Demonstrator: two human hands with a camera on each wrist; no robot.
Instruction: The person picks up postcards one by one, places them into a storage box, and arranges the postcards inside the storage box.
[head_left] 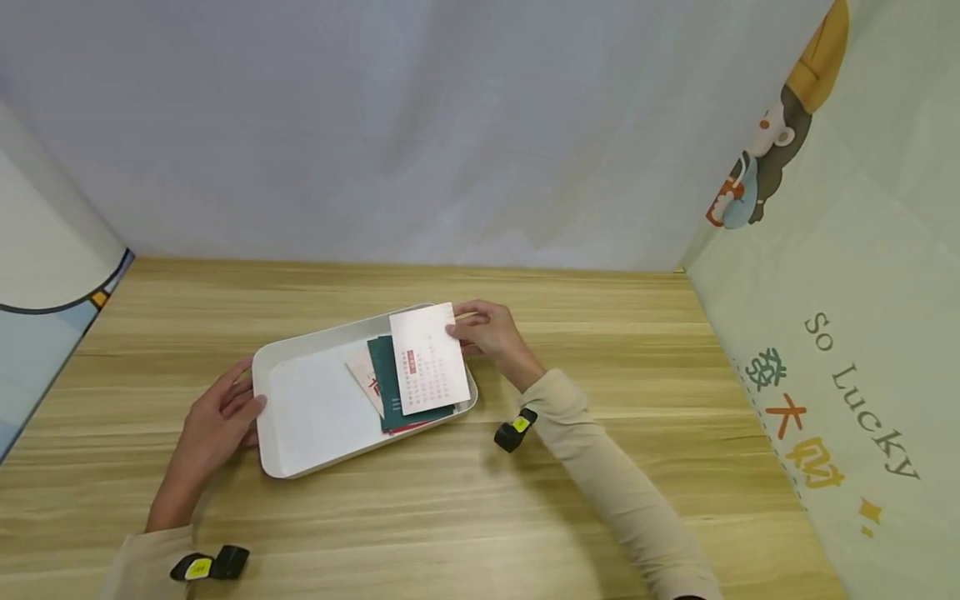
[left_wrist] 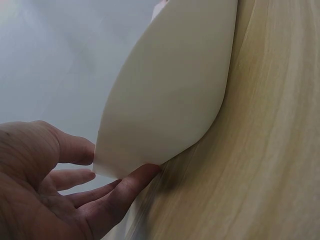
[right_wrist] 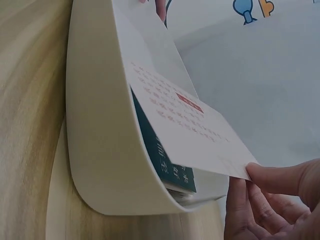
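Observation:
A white tray lies slanted on the table. At its left end my left hand grips the rim; in the left wrist view the fingers curl against the tray's wall. My right hand pinches a white card by its edge, thumb on top. Red print and a small red block mark the card, which is tilted over the tray's right end. Beneath it lie a dark green card and a beige card with red lettering. A red edge peeks out below the green one.
The tray stands on a wood-grain table. A pale grey cloth wall rises behind it. On the right is a light green printed wall, and at the left a printed panel.

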